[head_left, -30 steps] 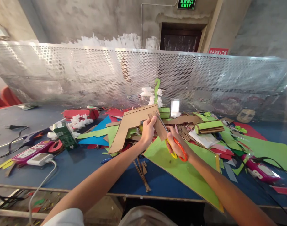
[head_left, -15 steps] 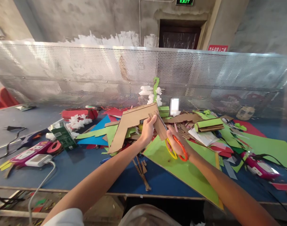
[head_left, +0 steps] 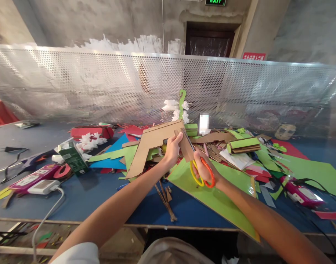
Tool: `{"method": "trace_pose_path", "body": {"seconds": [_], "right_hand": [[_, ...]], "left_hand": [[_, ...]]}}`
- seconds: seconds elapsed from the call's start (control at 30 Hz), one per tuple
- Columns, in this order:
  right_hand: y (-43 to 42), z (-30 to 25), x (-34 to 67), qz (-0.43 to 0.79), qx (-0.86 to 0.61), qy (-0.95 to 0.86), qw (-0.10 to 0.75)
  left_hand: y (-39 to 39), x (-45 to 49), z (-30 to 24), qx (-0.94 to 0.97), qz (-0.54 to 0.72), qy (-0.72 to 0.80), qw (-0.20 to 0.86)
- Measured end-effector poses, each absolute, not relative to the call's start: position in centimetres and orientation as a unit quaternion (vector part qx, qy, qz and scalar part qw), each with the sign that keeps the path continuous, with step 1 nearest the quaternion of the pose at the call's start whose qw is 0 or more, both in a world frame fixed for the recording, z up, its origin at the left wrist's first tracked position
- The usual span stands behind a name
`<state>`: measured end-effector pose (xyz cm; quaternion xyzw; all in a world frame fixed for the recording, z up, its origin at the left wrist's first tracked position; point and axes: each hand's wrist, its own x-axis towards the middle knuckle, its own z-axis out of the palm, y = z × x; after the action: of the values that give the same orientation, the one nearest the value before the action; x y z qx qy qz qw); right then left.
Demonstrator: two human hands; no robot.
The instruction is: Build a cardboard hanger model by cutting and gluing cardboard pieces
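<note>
My left hand [head_left: 172, 149] grips a brown L-shaped cardboard piece [head_left: 150, 145] held up over the blue table [head_left: 101, 198]. My right hand [head_left: 203, 169] is closed through the handles of yellow-and-orange scissors [head_left: 201, 172]. The blades reach up into the cardboard's right flap [head_left: 186, 147], right beside my left fingers. A large green sheet [head_left: 212, 190] lies under both hands.
Piles of green, red, blue and brown scraps [head_left: 239, 154] cover the table's middle and right. A green carton [head_left: 74, 158], white paper flowers [head_left: 90, 141], a purple power strip [head_left: 30, 180] and white adapter [head_left: 42, 187] lie left. A perforated metal screen [head_left: 101, 88] stands behind. Another purple device [head_left: 301, 192] lies right.
Both hands, the cardboard and the scissors have shifted slightly up and left in view. The scissor handles look a bit closer together.
</note>
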<state>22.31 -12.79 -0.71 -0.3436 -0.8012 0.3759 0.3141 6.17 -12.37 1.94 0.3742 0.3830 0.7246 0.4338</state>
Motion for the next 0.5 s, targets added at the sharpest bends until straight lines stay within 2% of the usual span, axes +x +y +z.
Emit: {"method": "trace_pose_path", "body": {"seconds": [0.1,0.2,0.4,0.5], "right_hand": [[-12.7,-0.6,22.2,0.44,-0.354,-0.749,0.347],[-11.7,0.4,23.1,0.419,-0.339,-0.785,0.307],[-8.4,2.5,26.6,0.156,-0.37,-0.901,0.162],[-8.2,2.6,27.3,0.08,-0.375,-0.915,0.124]], "left_hand": [[-12.1,5.6,1.9,0.38,0.714,0.375,0.453],[-11.8,5.0,1.7,0.397,0.706,0.368,0.457],[-11.4,3.7,1.7,0.379,0.735,0.355,0.436],[-11.3,3.2,1.5,0.413,0.726,0.35,0.425]]}}
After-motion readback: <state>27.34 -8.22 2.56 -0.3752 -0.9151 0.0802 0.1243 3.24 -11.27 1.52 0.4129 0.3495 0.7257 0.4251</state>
